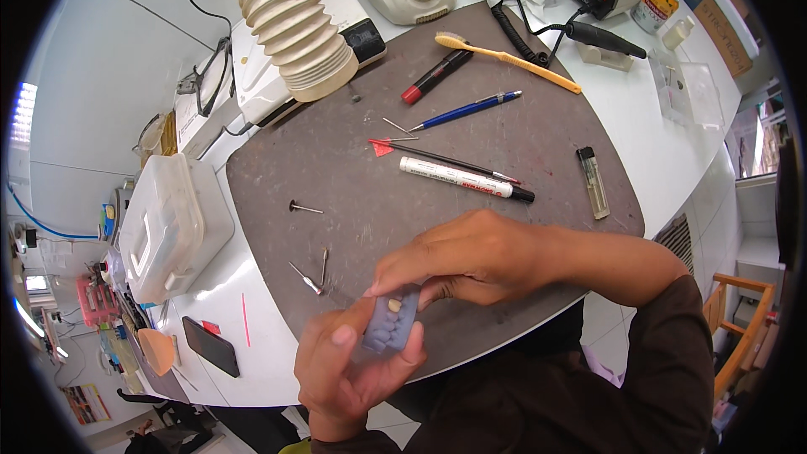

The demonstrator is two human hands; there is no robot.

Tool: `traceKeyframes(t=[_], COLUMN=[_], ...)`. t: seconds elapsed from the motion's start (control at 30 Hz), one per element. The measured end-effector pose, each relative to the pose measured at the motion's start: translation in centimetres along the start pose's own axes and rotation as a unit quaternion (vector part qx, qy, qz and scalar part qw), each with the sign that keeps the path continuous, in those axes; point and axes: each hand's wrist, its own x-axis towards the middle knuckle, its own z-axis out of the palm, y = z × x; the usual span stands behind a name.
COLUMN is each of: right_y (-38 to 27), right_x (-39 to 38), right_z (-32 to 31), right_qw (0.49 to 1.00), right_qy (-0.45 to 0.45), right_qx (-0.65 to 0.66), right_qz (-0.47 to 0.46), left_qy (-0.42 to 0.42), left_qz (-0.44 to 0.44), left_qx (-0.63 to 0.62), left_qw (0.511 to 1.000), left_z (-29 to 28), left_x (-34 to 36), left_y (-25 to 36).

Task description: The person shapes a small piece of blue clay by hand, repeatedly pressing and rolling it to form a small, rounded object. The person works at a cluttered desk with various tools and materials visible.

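Note:
A grey-blue dental model [388, 332] is held up over the near edge of the grey mat [336, 160]. One tooth on it, a cream-coloured crown [394, 306], stands out from the rest. My left hand [332, 370] grips the model from the left and below, its thumb and fingers on either side. From the right, my right hand [475, 256] reaches over, its thumb and bent fingers closed on the model's far end, by the crown. Part of the model is hidden behind my fingers. Small rotary burs [307, 279] and a disc on a shank [304, 207] lie left of my hands.
Across the mat lie a white marker [454, 176], a fine brush [445, 157], a blue mechanical pencil [466, 111], a yellow toothbrush [513, 59] and a lighter [593, 183]. A ribbed suction hose [294, 25] hangs at the back. Left stand a plastic case [172, 227] and a phone [210, 346].

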Motion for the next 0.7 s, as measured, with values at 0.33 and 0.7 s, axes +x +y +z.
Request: traceKeyframes(t=[0.33, 0.7], right_y=[0.1, 0.0], right_x=[-0.3, -0.4], right_z=[-0.2, -0.1], right_qw=[0.987, 0.998], right_qy=[0.027, -0.025], right_qx=[-0.134, -0.058], right_qz=[-0.089, -0.024], left_qy=[0.01, 0.056], left_qz=[0.043, -0.059], left_qx=[-0.024, -0.118], left_qw=[0.999, 0.99], left_z=[0.1, 0.7], left_x=[-0.1, -0.4], left_y=[-1.0, -1.3])
